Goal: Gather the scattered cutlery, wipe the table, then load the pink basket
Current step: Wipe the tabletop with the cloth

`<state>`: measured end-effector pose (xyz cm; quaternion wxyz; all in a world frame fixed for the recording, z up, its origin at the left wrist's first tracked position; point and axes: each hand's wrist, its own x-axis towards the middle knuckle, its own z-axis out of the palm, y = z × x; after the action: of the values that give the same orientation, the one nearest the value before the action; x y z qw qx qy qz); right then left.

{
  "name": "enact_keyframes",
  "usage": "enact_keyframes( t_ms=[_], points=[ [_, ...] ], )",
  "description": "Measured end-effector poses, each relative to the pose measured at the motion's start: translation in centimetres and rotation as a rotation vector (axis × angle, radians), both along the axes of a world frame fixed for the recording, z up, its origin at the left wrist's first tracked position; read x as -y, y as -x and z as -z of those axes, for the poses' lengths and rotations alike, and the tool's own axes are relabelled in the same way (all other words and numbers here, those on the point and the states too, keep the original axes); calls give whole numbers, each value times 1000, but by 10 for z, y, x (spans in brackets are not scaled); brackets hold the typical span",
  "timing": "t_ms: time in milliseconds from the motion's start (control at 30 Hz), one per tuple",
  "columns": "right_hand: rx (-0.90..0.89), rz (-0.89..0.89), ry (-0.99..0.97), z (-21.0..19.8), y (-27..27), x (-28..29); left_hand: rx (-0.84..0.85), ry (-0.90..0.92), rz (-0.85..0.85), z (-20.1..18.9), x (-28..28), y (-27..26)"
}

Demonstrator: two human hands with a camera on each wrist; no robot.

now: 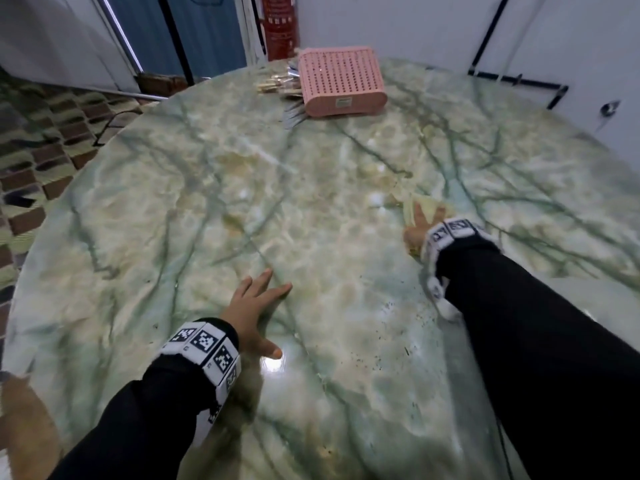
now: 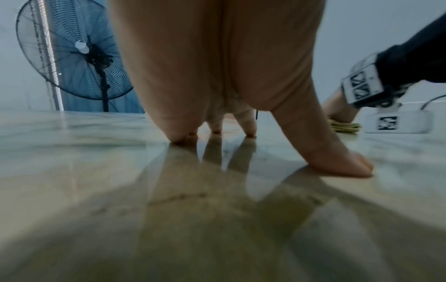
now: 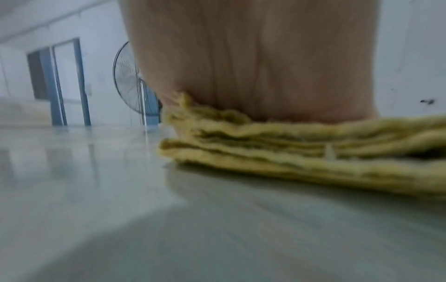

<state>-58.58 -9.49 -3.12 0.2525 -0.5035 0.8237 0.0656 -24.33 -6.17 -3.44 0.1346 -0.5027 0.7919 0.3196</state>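
A folded yellow cloth (image 1: 427,207) lies on the green marble table (image 1: 242,188), right of centre. My right hand (image 1: 420,225) presses flat on the cloth (image 3: 301,152) with straight fingers. My left hand (image 1: 258,313) rests spread on the bare marble near the front, its fingertips (image 2: 251,131) and thumb touching the surface. At the far edge the pink basket (image 1: 341,81) lies turned over. Gold-and-silver cutlery (image 1: 280,86) is bunched just to its left, partly hidden by it.
A red fire extinguisher (image 1: 278,26) stands behind the basket. A standing fan (image 2: 74,55) is beyond the table's left side. Patterned carpet (image 1: 45,133) lies beyond the table's left rim. Dark specks (image 1: 388,344) dot the marble between my arms.
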Motion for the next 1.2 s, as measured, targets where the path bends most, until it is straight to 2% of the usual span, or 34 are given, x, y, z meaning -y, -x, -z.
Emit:
enact_keyframes(
  t_ms=[100, 167, 233, 300, 367, 433, 533, 633, 700, 800, 867, 933, 1000, 1100, 1200],
  points=[
    [-45, -179, 9, 15, -58, 42, -45, -15, -29, 1, 0, -3],
    [11, -354, 7, 22, -104, 28, -52, -16, -33, 0, 1, -4],
    [23, -483, 114, 15, -136, -17, -50, -10, -28, -2, 3, -3],
    [-31, -543, 229, 8, -135, -59, -54, -7, -26, -4, 2, -3],
    [11, -597, 39, 5, -98, -69, -68, -8, -28, -6, 1, -2],
    [14, -400, -77, 3, -46, -51, -78, -24, -34, -8, 0, -2],
    [-49, -55, 47, 0, 19, 0, -34, -20, 1, -8, 4, -2],
    [-39, 87, 45, 2, 44, 53, 1, -12, 38, -6, 7, -2],
    [-33, 92, 72, -5, 39, 87, 14, 0, 73, -3, 9, -4],
    [-113, -97, 16, -12, -10, 136, 21, 20, 103, 1, 10, -5],
    [-101, -280, 8, 0, -61, 156, 8, 25, 93, 3, 13, -5],
    [-78, -535, 60, 12, -115, 142, 30, 37, 104, 5, 15, -5],
    [-24, -686, 88, 17, -157, 97, 35, 47, 103, 5, 14, -6],
    [-42, -769, 47, 6, -161, 27, 21, 40, 100, 3, 12, -5],
    [-79, -759, -162, -3, -102, 0, -2, 27, 84, -1, 10, -5]
  ],
)
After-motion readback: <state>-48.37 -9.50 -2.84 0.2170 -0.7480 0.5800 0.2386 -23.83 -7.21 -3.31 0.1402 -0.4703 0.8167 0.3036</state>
